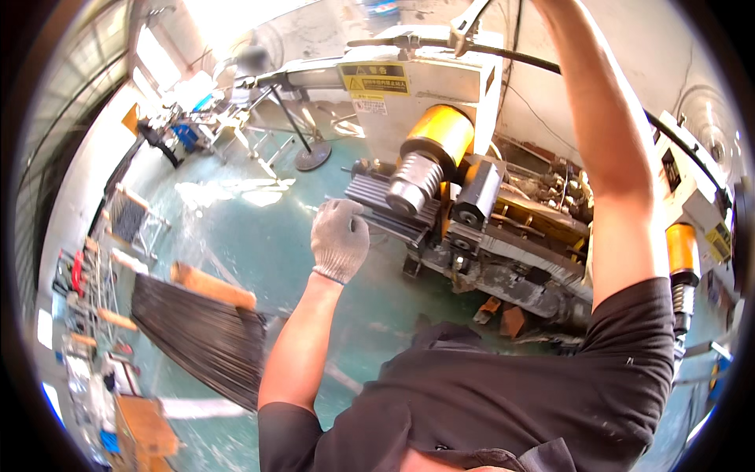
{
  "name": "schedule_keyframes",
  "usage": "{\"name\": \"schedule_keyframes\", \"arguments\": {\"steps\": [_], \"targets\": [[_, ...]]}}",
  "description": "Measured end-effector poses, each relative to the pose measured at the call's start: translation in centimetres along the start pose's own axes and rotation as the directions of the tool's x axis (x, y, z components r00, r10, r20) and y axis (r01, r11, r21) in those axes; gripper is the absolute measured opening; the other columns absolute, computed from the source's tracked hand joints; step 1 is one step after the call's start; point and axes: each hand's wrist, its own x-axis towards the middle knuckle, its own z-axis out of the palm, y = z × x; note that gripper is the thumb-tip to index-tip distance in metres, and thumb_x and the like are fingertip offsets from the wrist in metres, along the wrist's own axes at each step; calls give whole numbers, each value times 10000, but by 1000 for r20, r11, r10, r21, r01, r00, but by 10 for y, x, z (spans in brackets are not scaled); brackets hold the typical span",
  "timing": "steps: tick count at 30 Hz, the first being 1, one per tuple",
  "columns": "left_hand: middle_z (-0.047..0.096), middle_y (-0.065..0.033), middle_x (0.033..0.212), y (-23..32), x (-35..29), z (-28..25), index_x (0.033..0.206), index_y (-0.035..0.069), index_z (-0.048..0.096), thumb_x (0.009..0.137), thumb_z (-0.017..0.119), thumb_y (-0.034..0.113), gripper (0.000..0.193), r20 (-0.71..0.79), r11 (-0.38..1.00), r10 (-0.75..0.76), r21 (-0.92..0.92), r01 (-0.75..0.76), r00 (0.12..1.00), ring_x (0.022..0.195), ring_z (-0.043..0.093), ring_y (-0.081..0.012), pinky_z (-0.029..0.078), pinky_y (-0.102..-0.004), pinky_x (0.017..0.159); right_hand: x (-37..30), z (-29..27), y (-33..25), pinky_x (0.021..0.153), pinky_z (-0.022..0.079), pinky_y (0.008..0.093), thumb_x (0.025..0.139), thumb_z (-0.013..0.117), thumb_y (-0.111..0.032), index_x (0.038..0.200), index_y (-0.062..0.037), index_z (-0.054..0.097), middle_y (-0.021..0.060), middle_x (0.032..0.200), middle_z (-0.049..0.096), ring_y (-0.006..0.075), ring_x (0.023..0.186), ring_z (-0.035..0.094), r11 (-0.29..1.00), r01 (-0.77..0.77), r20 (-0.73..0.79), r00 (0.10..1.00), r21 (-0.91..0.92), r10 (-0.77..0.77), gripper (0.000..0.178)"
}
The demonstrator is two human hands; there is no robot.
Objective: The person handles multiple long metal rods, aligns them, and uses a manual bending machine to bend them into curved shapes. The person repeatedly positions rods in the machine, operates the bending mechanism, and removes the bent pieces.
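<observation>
My left hand (340, 240), in a pale knit glove, is raised beside the grooved metal bed (376, 197) of a machine. Its fingers look curled, and what they hold, if anything, is hidden. Just right of it, a yellow cylinder (440, 134) carries a ribbed steel roller (414, 182). My bare right forearm (605, 118) reaches up past the top edge, so that hand is out of sight. At the top, an open-jawed wrench (465, 30) slants over a dark threaded rod (511, 53); its far end is cut off.
A bundle of long black strips (200, 330) lies at left near an orange-brown roll (212, 285). A round-based stand (313, 156) is farther back. Bricks (513, 321) lie under the machine frame (503, 275). Another yellow cylinder (683, 248) stands at right.
</observation>
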Motion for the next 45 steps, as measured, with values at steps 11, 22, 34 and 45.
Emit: {"name": "schedule_keyframes", "arguments": {"steps": [11, 22, 34, 45], "targets": [[689, -149, 1089, -108, 118, 110, 1032, 67, 704, 822, 706, 129, 219, 390, 991, 97, -125, -51, 916, 1104, 626, -358, 512, -467, 972, 68, 85, 168, 785, 484, 435, 981, 575, -463, 871, 27, 718, 171, 812, 715, 277, 794, 649, 794, 194, 4, 972, -577, -234, 522], [716, -206, 810, -121, 109, 160, 826, 58, 686, 870, 633, 213, 169, 501, 890, 417, -395, -228, 758, 750, 700, -423, 545, -557, 739, 188, 58, 283, 771, 540, 438, 1002, 555, -350, 1094, -54, 733, 229, 999, 758, 334, 899, 734, -405, 323, 357, 934, -855, -9, 357], [732, -178, 842, -122, 121, 146, 867, 56, 729, 816, 645, 187, 164, 570, 881, 426, -439, -178, 703, 831, 722, -369, 551, -502, 802, 161, 10, 352, 687, 592, 331, 1052, 500, -121, 1138, -7, 630, 156, 1051, 710, 238, 862, 718, -17, 403, 401, 906, -915, -132, 193], [725, -213, 928, -136, 109, 152, 968, 27, 699, 832, 678, 214, 232, 546, 879, 424, -440, -183, 723, 901, 704, -416, 552, -531, 806, -161, 124, 79, 450, 214, 275, 1063, 570, -264, 658, -156, 392, -55, 597, 289, 79, 471, 263, 897, -52, -257, 964, -439, -70, 455]]}}
